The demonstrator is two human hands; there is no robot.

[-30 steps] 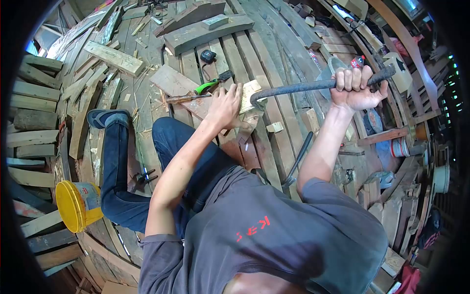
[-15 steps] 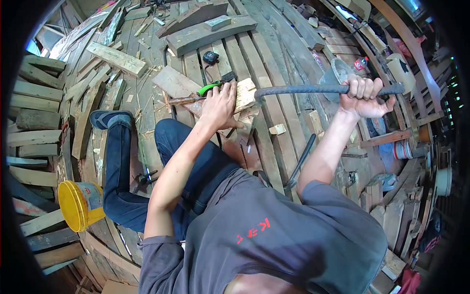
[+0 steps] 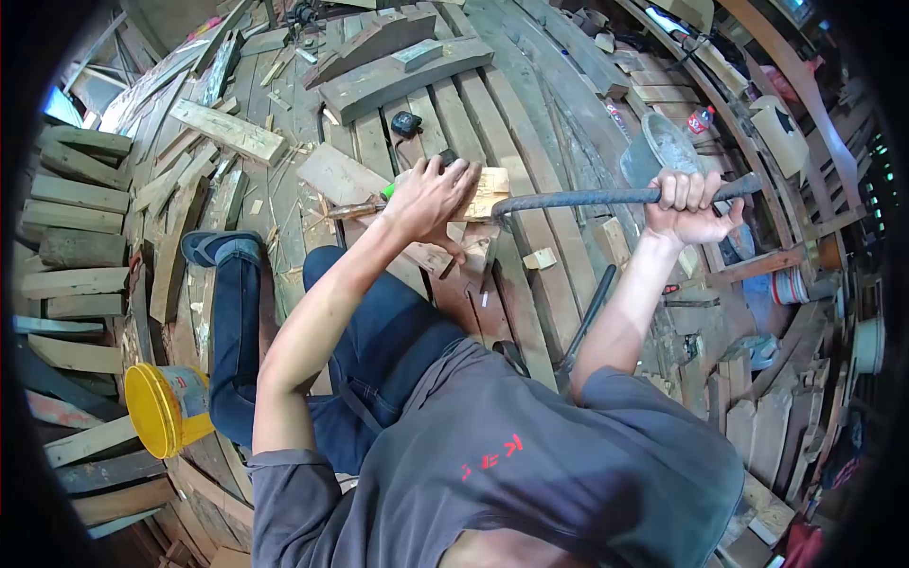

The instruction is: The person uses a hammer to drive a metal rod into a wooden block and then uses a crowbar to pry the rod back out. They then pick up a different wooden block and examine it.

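Across the slatted grey-brown wooden floor (image 3: 530, 128), the person sits in a dark grey shirt (image 3: 578, 454) with red lettering, both forearms reaching forward and apart. The left hand (image 3: 428, 201) is palm down with its fingers slightly spread over the pale squared wooden block (image 3: 491, 186), thumb angled out toward the body. The right hand (image 3: 684, 204) is closed in a fist around the long dark ribbed metal bar (image 3: 587, 198) near its straight end, thumb jutting outward.

The left fingers cover part of the block and most of a green-and-black tool (image 3: 388, 191); whether those fingertips press or merely rest, I cannot tell. The bar's bent tip is hard to make out against the block's edge.

The block lies under the left fingers and well apart from the right hand, with the bar spanning between. A small pale wood offcut (image 3: 540, 258) lies nearby.
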